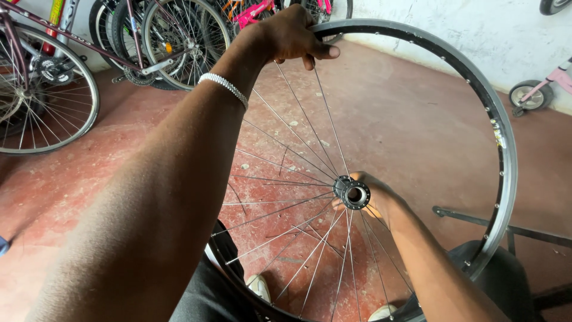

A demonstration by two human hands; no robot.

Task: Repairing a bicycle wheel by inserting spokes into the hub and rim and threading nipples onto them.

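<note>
Left forearm (155, 203) leads; fingers (319, 50) grip wheel rim (476, 89).

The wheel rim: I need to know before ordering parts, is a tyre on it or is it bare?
Bare. The rim shows naked metal all round, with the left hand gripping its top and the right hand behind the hub.

you stand on a worn red floor (411, 119); parked bicycles (119, 42) and a pink kids' bike (539, 89) rest on it.
</note>
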